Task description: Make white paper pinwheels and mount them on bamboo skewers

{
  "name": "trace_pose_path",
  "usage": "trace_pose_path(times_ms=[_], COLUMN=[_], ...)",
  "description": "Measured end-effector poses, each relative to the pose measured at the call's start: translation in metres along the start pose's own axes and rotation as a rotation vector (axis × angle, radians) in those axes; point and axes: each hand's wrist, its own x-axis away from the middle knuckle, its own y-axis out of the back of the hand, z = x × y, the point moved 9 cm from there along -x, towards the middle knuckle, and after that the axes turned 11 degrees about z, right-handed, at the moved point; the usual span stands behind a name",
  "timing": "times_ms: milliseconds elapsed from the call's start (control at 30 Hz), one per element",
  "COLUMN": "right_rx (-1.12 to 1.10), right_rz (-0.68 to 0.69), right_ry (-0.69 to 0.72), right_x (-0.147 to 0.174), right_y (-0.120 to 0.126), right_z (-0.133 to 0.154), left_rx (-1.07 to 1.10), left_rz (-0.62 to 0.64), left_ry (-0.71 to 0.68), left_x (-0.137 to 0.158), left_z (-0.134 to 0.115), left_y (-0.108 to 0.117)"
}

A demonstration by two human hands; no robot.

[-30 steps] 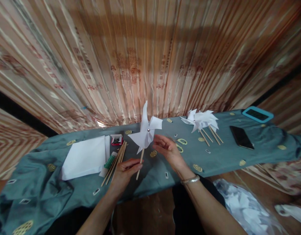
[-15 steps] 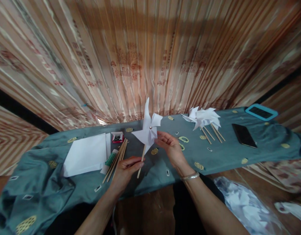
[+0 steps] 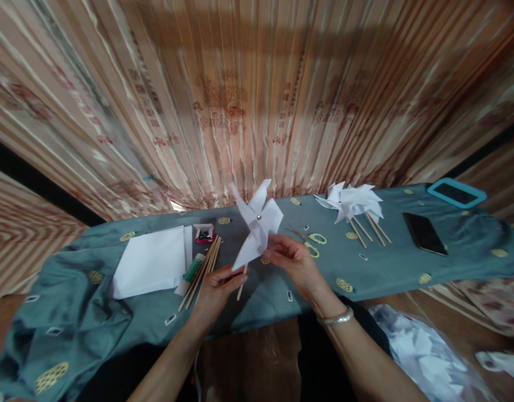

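A white paper pinwheel (image 3: 257, 223) with a shiny pin at its centre is held upright over the table. My left hand (image 3: 212, 293) is closed around its thin wooden stick, just below the blades. At the lower right blade, my right hand (image 3: 296, 265) has thumb and fingertips closed at the paper's edge. Behind that hand lie scissors with pale green handles (image 3: 316, 245). Left of the pinwheel are several loose wooden sticks (image 3: 202, 273), a green glue stick (image 3: 193, 268) and a small red box of dark pins (image 3: 204, 233).
A stack of white paper (image 3: 150, 262) lies on the left of the cloth-covered table (image 3: 257, 312). Finished pinwheels (image 3: 357, 201), a black phone (image 3: 424, 233) and a blue-framed device (image 3: 456, 192) lie on the right. Below stands a clear bag of white paper pieces (image 3: 428, 352).
The pinwheel's blades have turned about the pin, and one now covers the upper stick. My right hand has shifted slightly down along the blade. The view has moved slightly.
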Motion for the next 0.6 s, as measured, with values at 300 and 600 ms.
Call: trace_pose_path(times_ms=[300, 600], right_rx=[0.242, 0.032], right_rz=[-0.117, -0.117], right_ry=[0.098, 0.053], right_x=[0.019, 0.004], right_y=[0.028, 0.031], right_z=[0.030, 0.008], left_rx=[-0.038, -0.036], left_rz=[0.000, 0.012], left_ry=[-0.007, 0.005], left_x=[0.002, 0.003], left_z=[0.000, -0.005], left_y=[0.001, -0.003])
